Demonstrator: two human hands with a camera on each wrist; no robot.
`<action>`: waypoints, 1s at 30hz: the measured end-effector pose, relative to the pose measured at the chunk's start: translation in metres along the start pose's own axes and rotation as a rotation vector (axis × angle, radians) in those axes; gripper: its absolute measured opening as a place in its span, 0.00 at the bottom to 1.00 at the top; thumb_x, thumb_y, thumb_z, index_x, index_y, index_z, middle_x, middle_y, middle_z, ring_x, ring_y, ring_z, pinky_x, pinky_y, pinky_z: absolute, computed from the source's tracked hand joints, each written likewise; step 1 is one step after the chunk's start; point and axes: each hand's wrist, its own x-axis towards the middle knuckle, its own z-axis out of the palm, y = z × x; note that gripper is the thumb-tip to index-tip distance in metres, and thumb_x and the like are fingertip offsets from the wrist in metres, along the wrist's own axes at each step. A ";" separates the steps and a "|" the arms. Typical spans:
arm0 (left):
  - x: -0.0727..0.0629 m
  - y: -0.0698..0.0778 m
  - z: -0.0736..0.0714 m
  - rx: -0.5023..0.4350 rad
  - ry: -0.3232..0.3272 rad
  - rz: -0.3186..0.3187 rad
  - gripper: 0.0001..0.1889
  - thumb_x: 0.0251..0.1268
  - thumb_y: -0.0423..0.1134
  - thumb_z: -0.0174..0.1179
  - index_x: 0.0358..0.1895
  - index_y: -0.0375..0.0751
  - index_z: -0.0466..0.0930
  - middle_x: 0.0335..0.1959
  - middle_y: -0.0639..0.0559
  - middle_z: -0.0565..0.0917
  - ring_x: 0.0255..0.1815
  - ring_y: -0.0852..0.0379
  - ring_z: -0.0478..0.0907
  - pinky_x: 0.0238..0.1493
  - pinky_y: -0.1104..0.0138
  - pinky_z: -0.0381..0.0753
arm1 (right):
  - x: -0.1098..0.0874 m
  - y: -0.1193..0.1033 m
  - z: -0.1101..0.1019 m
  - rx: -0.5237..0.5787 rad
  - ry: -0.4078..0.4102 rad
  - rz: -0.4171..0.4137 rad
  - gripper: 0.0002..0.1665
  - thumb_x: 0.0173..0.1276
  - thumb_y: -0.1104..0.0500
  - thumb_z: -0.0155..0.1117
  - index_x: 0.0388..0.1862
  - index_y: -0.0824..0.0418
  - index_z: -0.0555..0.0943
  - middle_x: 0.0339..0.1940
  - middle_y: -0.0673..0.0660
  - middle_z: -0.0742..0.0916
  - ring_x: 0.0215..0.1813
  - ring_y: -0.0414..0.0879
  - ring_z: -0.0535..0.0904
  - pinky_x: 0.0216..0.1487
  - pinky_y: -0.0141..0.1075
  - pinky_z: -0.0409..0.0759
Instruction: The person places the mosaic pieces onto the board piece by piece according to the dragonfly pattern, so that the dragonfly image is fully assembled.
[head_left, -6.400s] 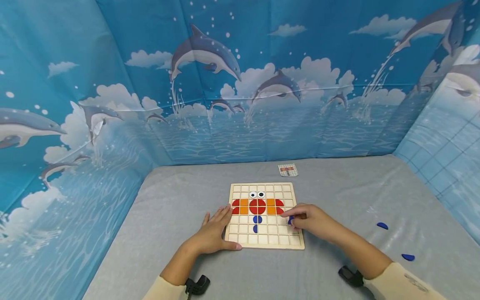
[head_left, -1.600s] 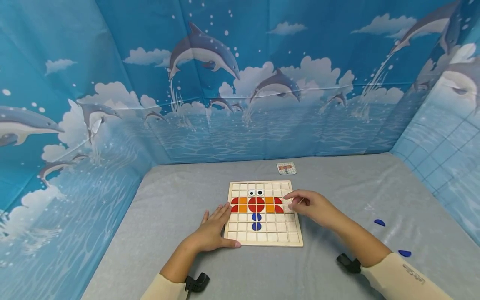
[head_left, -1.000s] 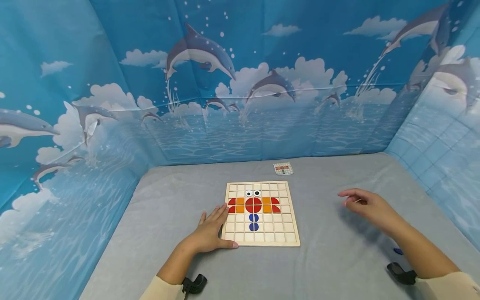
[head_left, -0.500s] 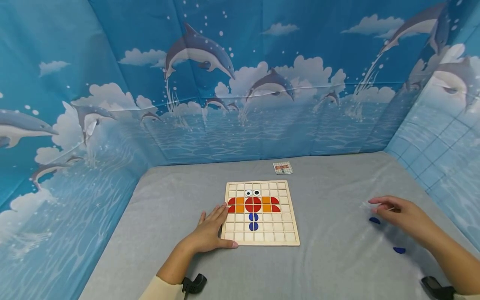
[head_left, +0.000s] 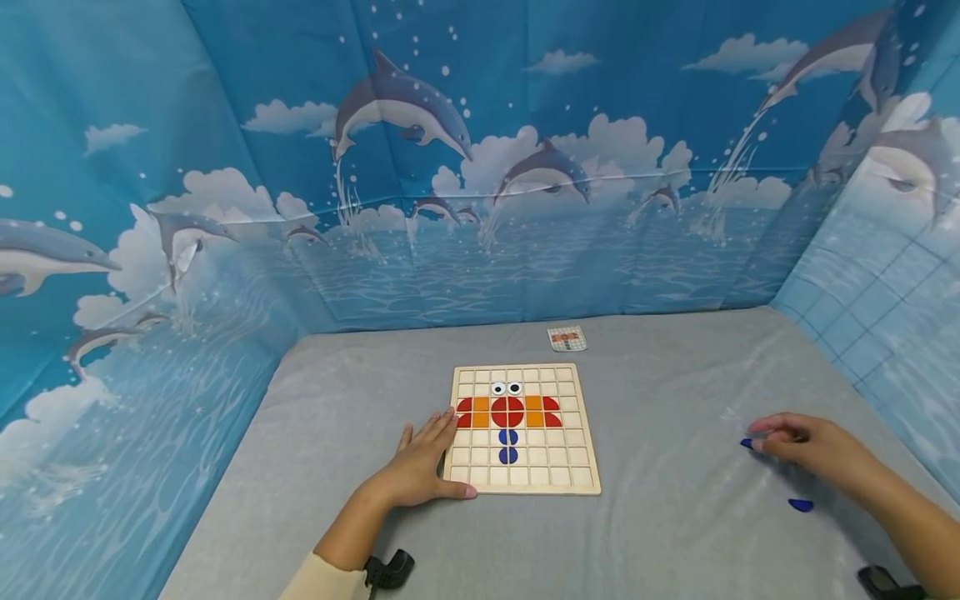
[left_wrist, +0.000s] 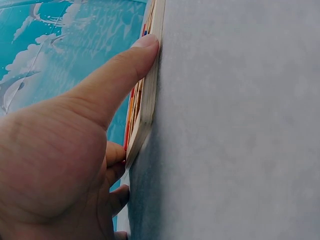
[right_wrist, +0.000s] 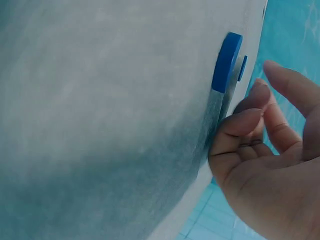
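A wooden grid board (head_left: 558, 477) lies on the grey cloth, carrying red, orange and blue pieces and two eye pieces (head_left: 507, 388). My left hand (head_left: 422, 471) rests at its left side, fingers on the left edge and thumb along the near edge; the left wrist view shows the thumb (left_wrist: 122, 70) on the rim. Far to the right, my right hand (head_left: 813, 446) is low over the cloth, fingertips right at a blue half-round piece (head_left: 747, 443), partly covered. A second blue half-round piece (head_left: 801, 506) lies nearer me. In the right wrist view the fingers curve loosely, with a gap to the thumb.
A small pattern card (head_left: 567, 338) lies behind the board. A dolphin-printed curtain (head_left: 450, 267) stands along the back and sides of the grey surface (head_left: 660, 392). Each wrist wears a black camera mount, like the one on the left (head_left: 390, 570).
My right hand set a blue half-round piece into the board, filling out the lower blue circle. It then moved right and down to the loose blue pieces. My left hand stays put.
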 end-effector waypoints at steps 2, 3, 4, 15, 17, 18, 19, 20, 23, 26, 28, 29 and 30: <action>0.000 0.000 0.001 0.000 0.002 -0.001 0.63 0.51 0.69 0.71 0.83 0.44 0.46 0.85 0.50 0.46 0.86 0.43 0.40 0.79 0.35 0.33 | 0.001 0.000 0.001 -0.008 -0.015 0.017 0.33 0.74 0.46 0.64 0.63 0.71 0.76 0.35 0.48 0.83 0.31 0.39 0.74 0.31 0.33 0.76; 0.000 0.000 0.001 -0.001 0.002 -0.001 0.63 0.51 0.69 0.71 0.83 0.44 0.46 0.85 0.50 0.46 0.86 0.43 0.40 0.79 0.35 0.33 | 0.002 0.001 0.001 -0.012 -0.021 0.023 0.33 0.74 0.45 0.64 0.63 0.71 0.76 0.35 0.48 0.83 0.30 0.39 0.74 0.31 0.33 0.76; 0.000 0.000 0.002 -0.003 0.004 0.000 0.63 0.51 0.69 0.71 0.83 0.44 0.46 0.85 0.50 0.46 0.86 0.43 0.40 0.79 0.35 0.33 | 0.002 0.000 0.002 -0.017 -0.025 0.028 0.33 0.74 0.45 0.64 0.63 0.71 0.76 0.36 0.49 0.83 0.30 0.39 0.73 0.31 0.33 0.76; -0.003 0.003 0.001 -0.020 0.006 -0.002 0.62 0.50 0.68 0.72 0.83 0.43 0.47 0.85 0.50 0.46 0.86 0.43 0.41 0.79 0.35 0.32 | 0.007 0.003 0.007 -0.157 0.002 -0.045 0.23 0.74 0.49 0.63 0.54 0.67 0.81 0.36 0.52 0.84 0.32 0.34 0.72 0.33 0.30 0.72; -0.003 0.003 0.001 -0.016 0.006 -0.001 0.62 0.51 0.68 0.71 0.83 0.43 0.46 0.85 0.50 0.46 0.86 0.43 0.41 0.79 0.35 0.32 | 0.006 0.003 0.007 -0.165 0.009 -0.047 0.23 0.74 0.49 0.63 0.54 0.66 0.82 0.37 0.51 0.84 0.33 0.33 0.72 0.33 0.30 0.72; -0.003 0.003 0.001 -0.015 0.006 -0.001 0.62 0.51 0.68 0.71 0.83 0.44 0.46 0.85 0.50 0.46 0.86 0.43 0.41 0.79 0.35 0.32 | 0.006 0.003 0.007 -0.166 0.014 -0.048 0.23 0.73 0.49 0.63 0.53 0.67 0.82 0.37 0.52 0.84 0.33 0.33 0.72 0.33 0.30 0.72; -0.003 0.003 0.001 -0.014 0.005 -0.001 0.62 0.51 0.68 0.71 0.83 0.44 0.46 0.85 0.50 0.46 0.86 0.43 0.41 0.79 0.35 0.32 | 0.005 0.003 0.007 -0.164 0.019 -0.047 0.23 0.73 0.48 0.64 0.54 0.67 0.82 0.37 0.52 0.85 0.33 0.33 0.73 0.33 0.30 0.73; -0.003 0.003 0.001 -0.014 0.005 -0.002 0.62 0.51 0.68 0.71 0.83 0.44 0.46 0.85 0.50 0.46 0.86 0.43 0.40 0.79 0.35 0.32 | 0.005 0.002 0.007 -0.164 0.025 -0.047 0.23 0.73 0.48 0.64 0.54 0.67 0.82 0.38 0.52 0.85 0.32 0.33 0.73 0.32 0.30 0.73; -0.003 0.003 0.002 -0.014 0.006 -0.003 0.63 0.50 0.68 0.71 0.83 0.44 0.46 0.85 0.50 0.46 0.86 0.43 0.40 0.79 0.35 0.32 | 0.003 -0.005 0.007 -0.139 0.035 -0.051 0.24 0.74 0.48 0.63 0.55 0.67 0.81 0.40 0.53 0.87 0.32 0.33 0.75 0.32 0.31 0.75; -0.002 0.002 0.003 -0.016 0.009 -0.003 0.63 0.50 0.68 0.72 0.83 0.44 0.46 0.85 0.50 0.45 0.86 0.43 0.40 0.79 0.35 0.32 | 0.000 -0.016 0.010 -0.084 0.029 -0.061 0.25 0.75 0.48 0.62 0.57 0.67 0.80 0.42 0.55 0.88 0.33 0.34 0.77 0.32 0.31 0.77; -0.002 0.001 0.003 -0.016 0.011 -0.003 0.63 0.50 0.68 0.71 0.83 0.44 0.46 0.85 0.51 0.45 0.86 0.43 0.40 0.79 0.35 0.32 | -0.003 -0.025 0.013 -0.046 0.015 -0.075 0.25 0.76 0.47 0.62 0.58 0.66 0.80 0.44 0.55 0.88 0.35 0.34 0.78 0.34 0.31 0.78; -0.001 0.001 0.003 -0.016 0.013 -0.002 0.63 0.50 0.68 0.71 0.83 0.44 0.46 0.85 0.51 0.45 0.86 0.43 0.40 0.79 0.35 0.32 | -0.004 -0.030 0.015 -0.026 0.010 -0.083 0.25 0.76 0.47 0.61 0.59 0.66 0.79 0.45 0.56 0.88 0.36 0.33 0.79 0.35 0.31 0.79; -0.001 0.000 0.004 -0.016 0.014 -0.001 0.63 0.50 0.68 0.71 0.83 0.44 0.46 0.85 0.51 0.45 0.86 0.43 0.40 0.79 0.35 0.32 | -0.005 -0.036 0.018 -0.014 0.006 -0.091 0.26 0.76 0.46 0.61 0.59 0.65 0.79 0.45 0.55 0.88 0.36 0.33 0.79 0.35 0.32 0.79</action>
